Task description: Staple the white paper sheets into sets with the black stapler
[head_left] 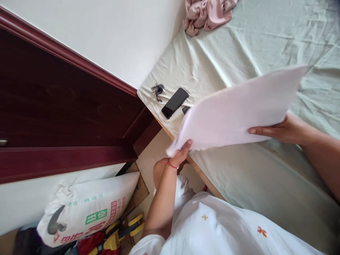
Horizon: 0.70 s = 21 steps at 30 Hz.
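Note:
A white sheet-like item, perhaps a stack of paper or folded cloth, is held up over the bed's edge, slightly bowed. My left hand, with a red string at the wrist, grips its near left corner, thumb on top. Along the lower right edge, my right hand pinches it, thumb above and fingers hidden beneath. Just beyond its left end, a black phone lies on the pale green bed sheet. A small black object beside the phone is partly covered by the white item.
Keys lie near the bed's corner by the wall. Pink fabric is bunched at the back. A dark red wooden door or cabinet panel stands left. Below it, a printed white sack leans near yellow-and-black items on the floor.

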### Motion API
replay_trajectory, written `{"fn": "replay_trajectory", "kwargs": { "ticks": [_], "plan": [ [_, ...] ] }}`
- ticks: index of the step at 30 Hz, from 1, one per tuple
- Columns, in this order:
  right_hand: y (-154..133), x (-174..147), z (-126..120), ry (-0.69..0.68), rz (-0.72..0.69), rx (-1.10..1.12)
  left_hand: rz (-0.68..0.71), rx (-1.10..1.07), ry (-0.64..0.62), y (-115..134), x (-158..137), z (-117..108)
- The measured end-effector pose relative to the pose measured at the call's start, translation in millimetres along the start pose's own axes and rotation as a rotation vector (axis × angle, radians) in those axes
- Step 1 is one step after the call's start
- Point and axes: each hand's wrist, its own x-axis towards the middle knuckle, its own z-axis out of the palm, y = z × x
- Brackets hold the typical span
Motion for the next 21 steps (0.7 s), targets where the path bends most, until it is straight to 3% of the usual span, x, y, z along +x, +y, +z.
{"fn": "replay_trajectory", "kwargs": {
  "ticks": [4, 7, 10, 14, 17, 21],
  "plan": [
    [3.1, -0.9, -2.1, -0.066, 0.081, 0.016, 0.086, 0.060, -0.048, 2.3, -5.0, 2.9],
    [1.8, -0.5, -3.9, -0.122, 0.088, 0.042, 0.061, 0.018, -0.033, -0.5, -10.3, 1.4],
    [-2.0, -1.3, -3.4, -0.117, 0.112, 0.050, 0.069, 0.035, -0.055, -6.2, -14.9, -0.7],
    [-6.4, -0.8, -4.2, -0.102, 0.253, 0.093, 0.139, 0.159, -0.129, -4.8, -18.8, -2.8],
    [-7.2, 3.8, -7.4, -0.030, 0.302, 0.229, 0.115, 0.235, -0.158, 7.6, -22.1, -7.8],
    [-8.0, 9.9, -13.4, 0.141, 0.238, 0.329, 0.012, 0.320, -0.195, 36.4, -25.6, -21.7]
  ]
}}
